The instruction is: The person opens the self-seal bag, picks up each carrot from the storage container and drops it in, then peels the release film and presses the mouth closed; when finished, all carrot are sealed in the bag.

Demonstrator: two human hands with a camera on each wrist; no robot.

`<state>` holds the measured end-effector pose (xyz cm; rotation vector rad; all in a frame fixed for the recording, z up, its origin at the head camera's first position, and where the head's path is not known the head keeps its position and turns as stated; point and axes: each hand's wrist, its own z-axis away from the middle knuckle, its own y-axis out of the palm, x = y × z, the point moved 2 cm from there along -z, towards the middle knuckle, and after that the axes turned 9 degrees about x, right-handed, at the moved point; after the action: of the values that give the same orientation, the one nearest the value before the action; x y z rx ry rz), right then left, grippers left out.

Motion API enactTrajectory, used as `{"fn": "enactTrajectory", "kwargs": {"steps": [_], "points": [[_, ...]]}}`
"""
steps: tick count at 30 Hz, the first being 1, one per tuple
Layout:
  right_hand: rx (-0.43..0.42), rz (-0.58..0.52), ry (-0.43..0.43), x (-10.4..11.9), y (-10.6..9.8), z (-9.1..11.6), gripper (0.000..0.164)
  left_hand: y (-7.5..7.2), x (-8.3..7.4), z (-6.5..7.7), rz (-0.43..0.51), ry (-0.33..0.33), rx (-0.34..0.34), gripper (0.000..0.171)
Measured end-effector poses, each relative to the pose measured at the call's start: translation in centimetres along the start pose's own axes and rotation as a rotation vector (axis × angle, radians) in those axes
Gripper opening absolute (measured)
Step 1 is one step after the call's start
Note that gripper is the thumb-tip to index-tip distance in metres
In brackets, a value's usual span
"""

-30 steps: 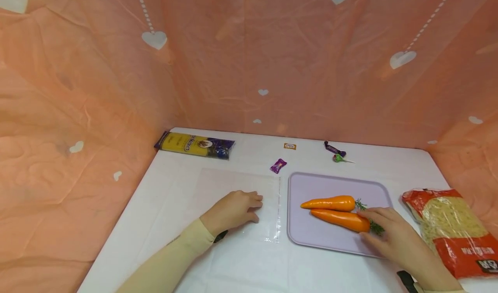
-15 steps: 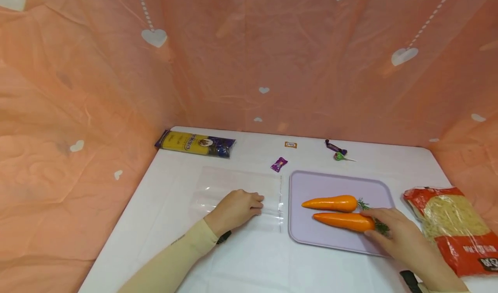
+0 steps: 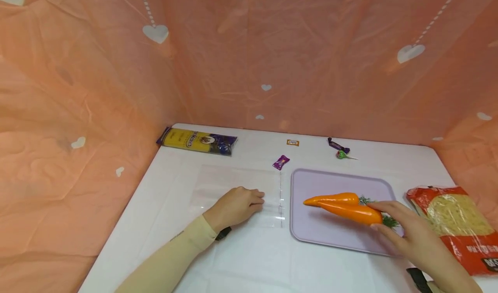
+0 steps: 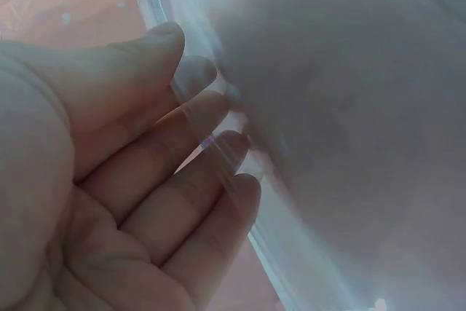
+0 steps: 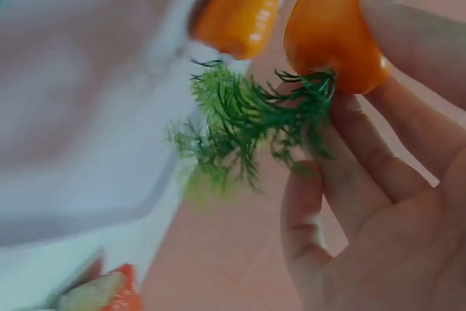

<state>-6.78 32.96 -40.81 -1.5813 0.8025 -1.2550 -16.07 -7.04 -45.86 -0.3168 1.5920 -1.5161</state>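
In the head view my right hand point(image 3: 412, 230) grips the thick, leafy end of an orange carrot point(image 3: 352, 212), which is raised above a pale lilac tray point(image 3: 342, 237). Thumb and fingers close round its top in the right wrist view, beside its green leaves point(image 5: 255, 118). A second carrot point(image 3: 334, 198) lies on the tray just behind it. My left hand point(image 3: 235, 204) is over a flat clear plastic bag point(image 3: 233, 178) left of the tray. In the left wrist view its fingertips show through the film point(image 4: 328, 107), with the thumb at the bag's edge, pinching it.
A red-and-clear pasta packet point(image 3: 455, 224) lies right of the tray. Along the back are a yellow and purple packet point(image 3: 196, 141), a purple sweet point(image 3: 281, 162), a small orange sweet point(image 3: 293, 142), a dark-wrapped sweet point(image 3: 338, 145) and a lollipop point(image 3: 342, 154).
My right hand has lifted the nearer carrot off the tray, moving slightly right. The left hand stays nearly in place, while the bag's near edge has shifted away from me.
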Motion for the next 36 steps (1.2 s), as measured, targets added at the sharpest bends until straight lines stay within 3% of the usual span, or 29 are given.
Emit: {"fn": "enactTrajectory", "kwargs": {"steps": [4, 8, 17, 28, 36], "points": [[-0.058, -0.011, -0.052, 0.9, -0.6, -0.4, 0.053, -0.1, 0.0, 0.0, 0.033, 0.027, -0.027, 0.024], [-0.056, -0.044, -0.065, 2.7, -0.7, -1.7, 0.051, -0.4, 0.1, 0.1, 0.055, 0.058, -0.046, 0.025], [-0.033, -0.105, -0.232, 5.6, 1.6, -6.2, 0.043, -0.7, 0.2, 0.0, 0.067, 0.079, -0.033, 0.027], [0.031, -0.079, -0.236, 6.2, 3.5, -7.1, 0.043, -1.3, 0.2, 0.2, 0.063, 0.084, -0.08, 0.027], [0.039, -0.092, -0.243, 6.6, 4.0, -7.5, 0.042, -1.2, 0.1, 0.1, 0.09, 0.074, -0.06, 0.028]]}}
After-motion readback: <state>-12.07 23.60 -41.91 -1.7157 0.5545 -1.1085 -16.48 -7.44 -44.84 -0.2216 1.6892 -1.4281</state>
